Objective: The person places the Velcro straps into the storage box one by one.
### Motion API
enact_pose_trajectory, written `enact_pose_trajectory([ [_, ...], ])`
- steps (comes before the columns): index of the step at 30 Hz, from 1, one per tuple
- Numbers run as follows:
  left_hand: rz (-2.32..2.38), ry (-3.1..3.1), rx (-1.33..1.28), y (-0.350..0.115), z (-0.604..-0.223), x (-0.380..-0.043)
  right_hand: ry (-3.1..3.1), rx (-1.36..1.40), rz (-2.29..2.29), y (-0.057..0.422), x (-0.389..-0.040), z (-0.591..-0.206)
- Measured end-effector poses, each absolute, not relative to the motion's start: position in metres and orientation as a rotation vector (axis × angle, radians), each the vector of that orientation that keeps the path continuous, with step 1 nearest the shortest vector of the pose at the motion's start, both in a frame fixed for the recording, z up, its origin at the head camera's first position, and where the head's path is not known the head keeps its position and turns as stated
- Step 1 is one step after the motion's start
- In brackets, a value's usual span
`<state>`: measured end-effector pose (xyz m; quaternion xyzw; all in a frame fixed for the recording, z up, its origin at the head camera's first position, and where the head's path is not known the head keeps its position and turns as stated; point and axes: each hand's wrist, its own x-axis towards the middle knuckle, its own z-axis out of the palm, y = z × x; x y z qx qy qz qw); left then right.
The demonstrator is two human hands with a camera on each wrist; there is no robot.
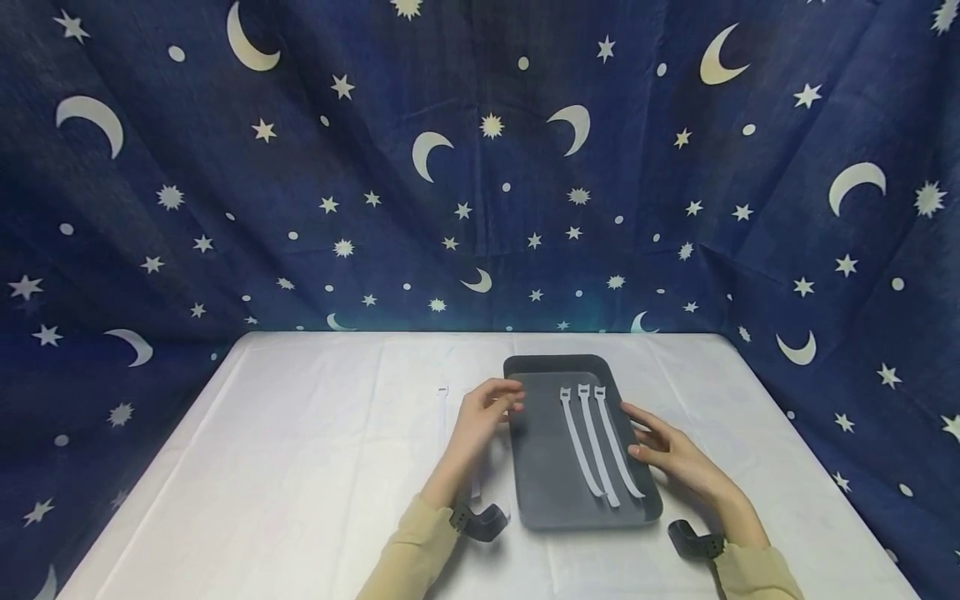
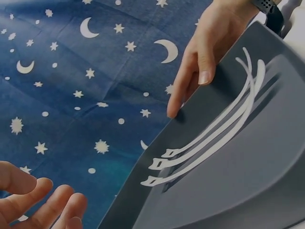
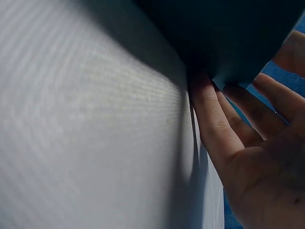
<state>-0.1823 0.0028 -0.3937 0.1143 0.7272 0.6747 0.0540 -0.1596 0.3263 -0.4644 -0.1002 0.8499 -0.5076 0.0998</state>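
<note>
A dark grey tray [image 1: 538,475] lies on the white table. Three white cable straps [image 1: 596,442] with slotted heads lie side by side in its right half, heads toward the far end. My right hand [image 1: 678,458] is at the tray's right side, its extended fingers against the outer wall and its thumb near the rim. At the tray's left rim hovers my left hand [image 1: 478,417], fingers loosely bent; the left wrist view shows nothing in its fingers [image 2: 64,202]. Left of that hand lies another white strap [image 1: 442,412], partly hidden behind my left forearm.
The white table [image 1: 300,458] extends to both sides of the tray. A dark blue cloth [image 1: 337,167] with moons and stars hangs behind it and along its sides. Black bands with camera mounts [image 1: 480,522] sit on both wrists.
</note>
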Motion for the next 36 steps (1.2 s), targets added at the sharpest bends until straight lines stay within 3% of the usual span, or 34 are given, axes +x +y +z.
enact_pose_trajectory([
  [24, 2.154, 2.330, 0.079, -0.034, -0.430, -0.215, 2.540, -0.260, -1.441, 0.325, -0.157, -0.462],
  [36, 2.173, 2.318, -0.030, -0.057, -0.402, -0.210, 2.547, -0.249, -1.436, 0.324, -0.157, -0.460],
])
